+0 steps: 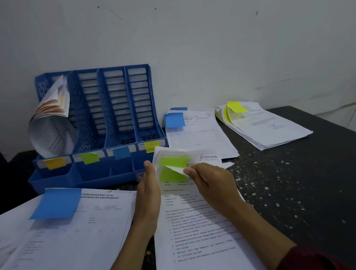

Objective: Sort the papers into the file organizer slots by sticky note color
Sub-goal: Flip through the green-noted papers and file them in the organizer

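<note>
The file organizer (103, 103) stands far left on the table (308, 176), backed against the wall (184, 35), with curled papers (51, 126) in its leftmost slot. Just right of it lies the middle pile (199, 137), and further right the far-right pile (266, 125). Before the organizer lies the near-left pile (63, 245); beside that, on its right, the near-centre pile (200, 231), with the left hand (149, 192) at its left edge and the right hand (213, 186) pinching its far corner

**ITEM COUNT**

File organizer (103, 103): 1 unit, 4 slots.
Slot label notes (55, 163): 4 (orange (55, 163), green (90, 157), blue (121, 153), yellow (151, 146)).
Paper stacks (59, 246) (200, 227) (199, 137) (266, 125) on the table (308, 176): 4.
Paper bundle (51, 130) in the leftmost slot: 1.
Hands: 2 (left hand (148, 193), right hand (213, 186)).
</note>
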Demonstrator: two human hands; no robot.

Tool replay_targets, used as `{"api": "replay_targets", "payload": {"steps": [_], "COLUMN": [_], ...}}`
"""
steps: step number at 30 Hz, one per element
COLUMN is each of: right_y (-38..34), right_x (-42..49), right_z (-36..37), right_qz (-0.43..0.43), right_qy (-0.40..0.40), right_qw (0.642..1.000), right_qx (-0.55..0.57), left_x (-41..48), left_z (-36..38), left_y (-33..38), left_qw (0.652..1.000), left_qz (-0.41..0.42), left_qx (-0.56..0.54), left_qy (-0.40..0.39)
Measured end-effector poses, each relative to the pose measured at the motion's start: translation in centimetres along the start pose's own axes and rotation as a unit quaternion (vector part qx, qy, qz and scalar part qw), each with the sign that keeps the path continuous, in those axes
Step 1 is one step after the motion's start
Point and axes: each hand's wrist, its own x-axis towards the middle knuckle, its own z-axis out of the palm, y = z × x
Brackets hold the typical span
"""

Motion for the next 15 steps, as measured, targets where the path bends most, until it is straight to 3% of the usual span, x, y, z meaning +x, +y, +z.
{"api": "replay_targets", "payload": {"steps": [7, 12, 15], "right_y": [-0.07, -0.49, -0.79], "right_x": [-0.03, 0.11, 0.18], "right_z": [-0.11, -0.28, -0.74], "right_qz": [0.029, 0.004, 0.002], "right_qy": [-0.022, -0.007, -0.039], "right_qw": [0.999, 1.0, 0.998], "right_qx": [0.03, 0.008, 0.046], "left_x": [-0.71, -0.52, -0.11], "left_z": [-0.03, -0.21, -0.24], "left_y": [0.31, 0.08, -0.19], "left_qw": [0.998, 0.998, 0.998], "left_qz": [0.041, 0.047, 0.044], "left_qx": [-0.018, -0.006, 0.003], "left_qy": [-0.033, -0.04, -0.037]}}
